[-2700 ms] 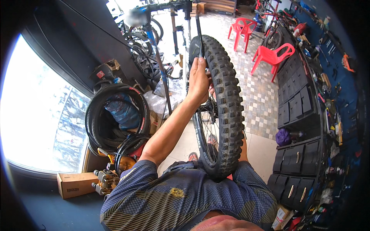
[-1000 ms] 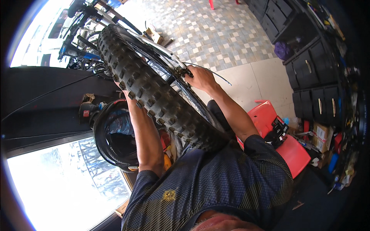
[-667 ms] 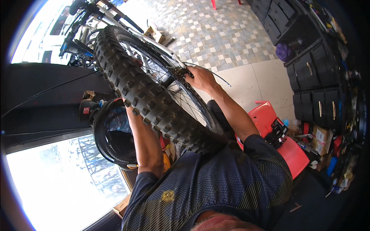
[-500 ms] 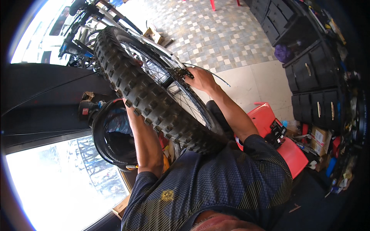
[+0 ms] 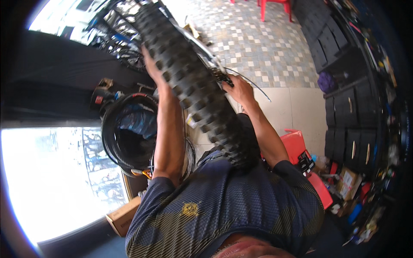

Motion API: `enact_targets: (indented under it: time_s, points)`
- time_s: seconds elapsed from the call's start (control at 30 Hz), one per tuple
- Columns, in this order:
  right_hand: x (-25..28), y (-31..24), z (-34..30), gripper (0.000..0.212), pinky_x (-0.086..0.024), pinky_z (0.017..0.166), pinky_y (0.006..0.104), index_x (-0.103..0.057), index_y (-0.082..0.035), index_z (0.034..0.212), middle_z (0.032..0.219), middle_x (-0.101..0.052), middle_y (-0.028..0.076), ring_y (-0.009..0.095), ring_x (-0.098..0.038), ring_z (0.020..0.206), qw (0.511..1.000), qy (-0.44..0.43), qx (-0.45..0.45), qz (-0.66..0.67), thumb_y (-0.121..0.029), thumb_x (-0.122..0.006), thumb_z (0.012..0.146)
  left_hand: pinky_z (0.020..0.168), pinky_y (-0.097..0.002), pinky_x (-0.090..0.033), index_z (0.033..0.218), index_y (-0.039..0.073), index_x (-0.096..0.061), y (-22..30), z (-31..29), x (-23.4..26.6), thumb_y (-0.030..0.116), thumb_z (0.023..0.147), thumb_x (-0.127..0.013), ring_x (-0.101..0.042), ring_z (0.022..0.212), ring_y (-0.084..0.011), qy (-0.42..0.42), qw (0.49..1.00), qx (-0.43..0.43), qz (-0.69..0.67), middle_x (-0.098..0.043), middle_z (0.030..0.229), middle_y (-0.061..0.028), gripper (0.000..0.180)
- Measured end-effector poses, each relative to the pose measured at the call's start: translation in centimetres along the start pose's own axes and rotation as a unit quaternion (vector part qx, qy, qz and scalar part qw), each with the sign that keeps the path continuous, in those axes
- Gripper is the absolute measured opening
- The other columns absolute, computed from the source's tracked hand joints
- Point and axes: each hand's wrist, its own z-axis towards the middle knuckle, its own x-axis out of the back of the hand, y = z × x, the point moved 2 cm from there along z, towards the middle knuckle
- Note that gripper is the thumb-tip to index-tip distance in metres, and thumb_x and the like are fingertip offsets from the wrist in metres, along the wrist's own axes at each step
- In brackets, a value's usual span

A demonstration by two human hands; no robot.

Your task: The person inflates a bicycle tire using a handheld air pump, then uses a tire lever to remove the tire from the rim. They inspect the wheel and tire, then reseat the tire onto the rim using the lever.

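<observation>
A bicycle's rear wheel with a thick, knobbly black tyre (image 5: 189, 81) slants across the middle, its near end close to my chest. My right hand (image 5: 241, 89) is closed on the black rear derailleur (image 5: 227, 81) at the hub. A thin cable (image 5: 254, 84) curves away from there to the right. Above it runs the pale frame tube (image 5: 202, 46). My left hand (image 5: 150, 66) reaches up along the tyre's left side; its fingers are mostly hidden behind the tyre and blurred.
Left of my left arm stands a round black bin ringed with tyres (image 5: 112, 146), holding bluish plastic. A red plastic stool (image 5: 293, 146) with small black items is at my right. Black drawers (image 5: 350, 112) line the right wall. A carton (image 5: 122, 216) lies lower left.
My left hand has moved up and forward along the tyre's left side. The wheel has shifted right and stands more upright in view. My right hand stays at the derailleur.
</observation>
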Motion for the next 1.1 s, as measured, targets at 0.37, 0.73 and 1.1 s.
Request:
enact_targets:
  time_s: [0.37, 0.73, 1.1]
  points:
    - [11.6, -13.7, -5.1, 0.068, -0.056, 0.079, 0.0298, -0.053, 0.001, 0.132, 0.111, -0.068, 0.015, 0.019, -0.069, 0.089, 0.711, -0.164, 0.041, 0.682, -0.058, -0.049, 0.101, 0.084, -0.0382, -0.059, 0.133, 0.010, -0.055, 1.1, -0.6, -1.8, 0.049, 0.107, -0.033, -0.071, 0.092, -0.0225, -0.058, 0.998, -0.010, -0.031, -0.069, 0.114, -0.0111, 0.052]
    - [8.8, -13.3, -6.4, 0.071, -0.060, 0.072, 0.0338, -0.049, 0.003, 0.137, 0.112, -0.064, 0.018, 0.023, -0.067, 0.092, 0.527, -0.235, -0.036, 0.816, -0.058, -0.041, 0.100, 0.088, -0.0405, -0.056, 0.116, 0.006, -0.046, 2.1, -1.1, -2.1, 0.038, 0.111, -0.030, -0.066, 0.101, -0.0256, -0.167, 0.980, -0.023, -0.108, -0.060, 0.112, -0.0131, 0.036]
    - [7.3, -10.5, -6.0, 0.075, -0.058, 0.072, 0.0405, -0.051, 0.006, 0.129, 0.104, -0.058, 0.022, 0.028, -0.057, 0.092, 0.503, -0.168, -0.162, 0.832, -0.061, -0.044, 0.095, 0.072, -0.0294, -0.056, 0.104, 0.009, -0.051, 1.5, -1.1, 15.0, 0.036, 0.111, -0.036, -0.069, 0.081, -0.0190, -0.073, 0.991, 0.025, 0.113, -0.068, 0.095, -0.0127, 0.032]
